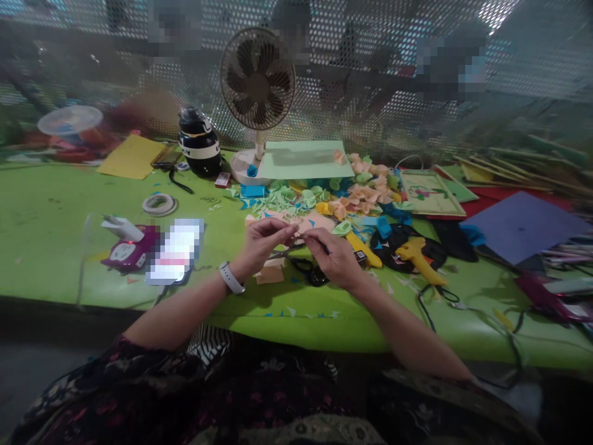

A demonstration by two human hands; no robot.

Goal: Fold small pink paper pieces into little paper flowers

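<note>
My left hand [262, 244], with a white watch on its wrist, pinches a small piece of peach paper [296, 230] above the green table [55, 228]. My right hand [336, 256] is closed on black-handled scissors [309, 271], whose blades point left toward the paper at my left fingertips. Both hands meet near the table's front middle. A folded peach paper piece [270, 272] lies just under my left hand.
A heap of paper petals and scraps [352, 191] lies behind the hands. A small fan [257, 93], a black flask [200, 143], a tape roll [159, 204], a yellow glue gun [419, 256], a purple sheet [523, 224] and a power strip [127, 247] stand around.
</note>
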